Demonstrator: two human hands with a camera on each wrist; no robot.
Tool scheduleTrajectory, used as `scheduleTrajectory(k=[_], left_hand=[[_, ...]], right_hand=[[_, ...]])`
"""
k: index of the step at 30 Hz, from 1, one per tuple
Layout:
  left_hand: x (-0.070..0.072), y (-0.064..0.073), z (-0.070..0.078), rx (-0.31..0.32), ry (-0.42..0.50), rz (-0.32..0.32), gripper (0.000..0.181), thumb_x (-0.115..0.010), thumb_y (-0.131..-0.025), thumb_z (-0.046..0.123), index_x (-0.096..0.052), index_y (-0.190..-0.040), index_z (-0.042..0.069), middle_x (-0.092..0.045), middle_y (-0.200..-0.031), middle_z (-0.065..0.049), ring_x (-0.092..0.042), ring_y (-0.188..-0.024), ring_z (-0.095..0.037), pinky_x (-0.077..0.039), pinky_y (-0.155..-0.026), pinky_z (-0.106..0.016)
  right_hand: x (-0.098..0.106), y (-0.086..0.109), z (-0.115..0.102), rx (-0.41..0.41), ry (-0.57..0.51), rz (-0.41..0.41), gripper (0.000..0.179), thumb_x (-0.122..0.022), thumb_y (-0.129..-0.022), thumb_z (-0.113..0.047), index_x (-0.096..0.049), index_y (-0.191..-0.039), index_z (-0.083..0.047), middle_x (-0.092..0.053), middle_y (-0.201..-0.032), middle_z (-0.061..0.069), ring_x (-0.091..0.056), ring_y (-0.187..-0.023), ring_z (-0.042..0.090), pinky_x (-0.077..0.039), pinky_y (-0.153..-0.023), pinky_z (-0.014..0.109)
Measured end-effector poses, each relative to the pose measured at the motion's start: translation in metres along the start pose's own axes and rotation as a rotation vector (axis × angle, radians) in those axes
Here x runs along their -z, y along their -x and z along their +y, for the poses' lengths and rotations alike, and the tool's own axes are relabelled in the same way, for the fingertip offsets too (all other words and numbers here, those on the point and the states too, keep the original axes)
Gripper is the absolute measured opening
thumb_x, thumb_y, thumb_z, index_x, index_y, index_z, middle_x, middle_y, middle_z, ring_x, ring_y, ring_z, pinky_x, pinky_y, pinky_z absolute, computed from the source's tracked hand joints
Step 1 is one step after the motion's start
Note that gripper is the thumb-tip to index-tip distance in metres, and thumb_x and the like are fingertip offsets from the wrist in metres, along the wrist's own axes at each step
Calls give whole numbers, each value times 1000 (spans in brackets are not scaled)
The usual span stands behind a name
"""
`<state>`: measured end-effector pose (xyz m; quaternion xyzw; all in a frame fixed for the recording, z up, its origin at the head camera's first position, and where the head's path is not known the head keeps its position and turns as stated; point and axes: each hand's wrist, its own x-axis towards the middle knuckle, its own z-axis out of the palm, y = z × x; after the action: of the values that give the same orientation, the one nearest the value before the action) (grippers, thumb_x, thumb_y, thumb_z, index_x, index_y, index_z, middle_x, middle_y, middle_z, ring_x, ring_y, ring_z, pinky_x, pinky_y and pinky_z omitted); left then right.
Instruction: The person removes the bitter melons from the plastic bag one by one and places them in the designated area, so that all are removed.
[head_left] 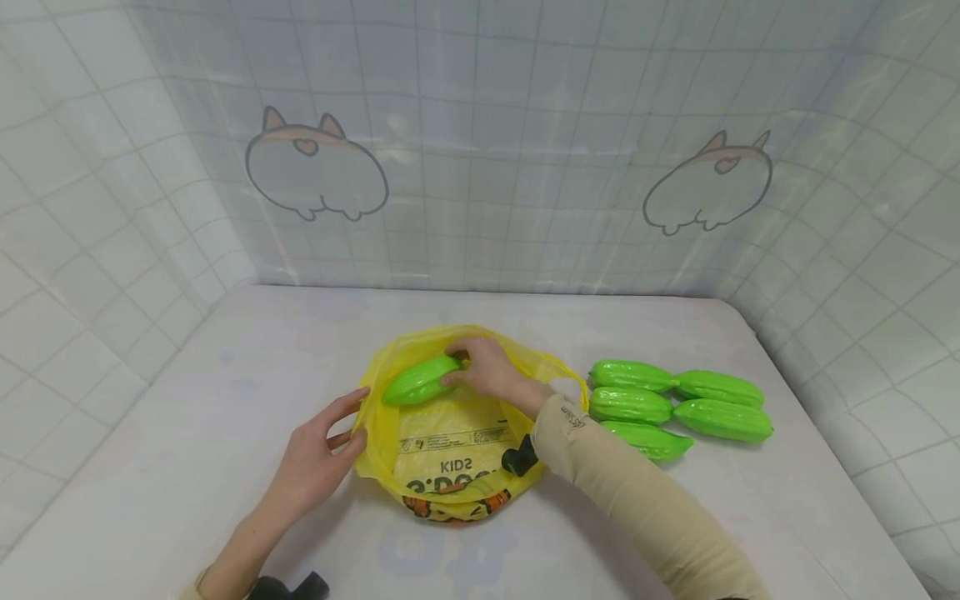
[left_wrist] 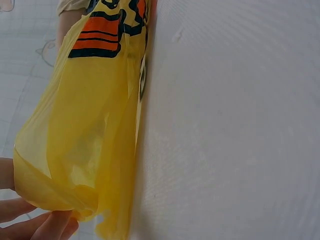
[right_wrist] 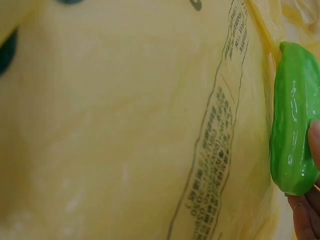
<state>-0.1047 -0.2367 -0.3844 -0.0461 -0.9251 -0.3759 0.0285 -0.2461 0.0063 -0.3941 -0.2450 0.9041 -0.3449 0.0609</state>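
A yellow plastic bag [head_left: 450,429] lies on the table with its mouth held wide, printed lettering showing inside. At its left rim my left hand [head_left: 315,458] grips the plastic; the left wrist view shows fingers [left_wrist: 50,222] at the edge of the bag [left_wrist: 80,125]. My right hand [head_left: 487,367] reaches inside the mouth and holds a glossy, ridged green gourd [head_left: 422,381] by its right end. In the right wrist view the gourd [right_wrist: 292,125] is against the bag's inner wall, a thumb [right_wrist: 315,142] on its side.
Several similar green gourds [head_left: 633,406] lie in two columns right of the bag, partly behind the right sleeve [head_left: 637,492]. White tiled-pattern sheeting [head_left: 480,167] encloses the back and sides of the white table [head_left: 285,350].
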Motion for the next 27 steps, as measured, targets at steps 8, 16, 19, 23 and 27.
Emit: scheduleTrajectory(k=[8,16,19,23,27], left_hand=[[0,1,2,6,6,-2,54,-57,-97,8,-46,-149,14,-50,-147,-19,-49,-134,-39,-55,-97,-42],[-1,1,0,5,-6,0,54,-57,-96,8,-46,-149,14,-50,-148,-18,-50,-134,-38,-55,-96,-42],[-1,1,1,1,-5,1,54,-58,-97,8,-46,-149,13,-50,-147,-19,-50,-134,-39,-55,-96,-42],[-1,2,1,1,-7,1,54,-58,-97,8,-46,-149,13,-51,-147,-19,-50,-134,-39,-55,-96,-42],[-1,1,1,3,-6,2,54,-58,-97,9,-46,-149,14,-50,-147,-19,-50,-134,-39,-55,-96,-43]], right_hand=[[2,4,-2,13,2,17,52,-80,-84,-28,-65,-128,-4,-68,-126,9,-63,-116,24,-54,-102,37],[3,9,-2,43,17,44,52,-81,-82,-29,-67,-126,-3,-70,-122,9,-65,-111,23,-56,-98,36],[4,11,-3,53,20,55,51,-82,-82,-29,-67,-124,-3,-70,-120,9,-65,-108,23,-56,-96,35],[7,15,-4,55,15,66,50,-82,-82,-28,-68,-123,-3,-71,-118,8,-65,-106,22,-57,-95,35],[12,21,-7,58,3,83,50,-82,-82,-28,-68,-123,-2,-70,-118,10,-65,-106,23,-57,-95,36]])
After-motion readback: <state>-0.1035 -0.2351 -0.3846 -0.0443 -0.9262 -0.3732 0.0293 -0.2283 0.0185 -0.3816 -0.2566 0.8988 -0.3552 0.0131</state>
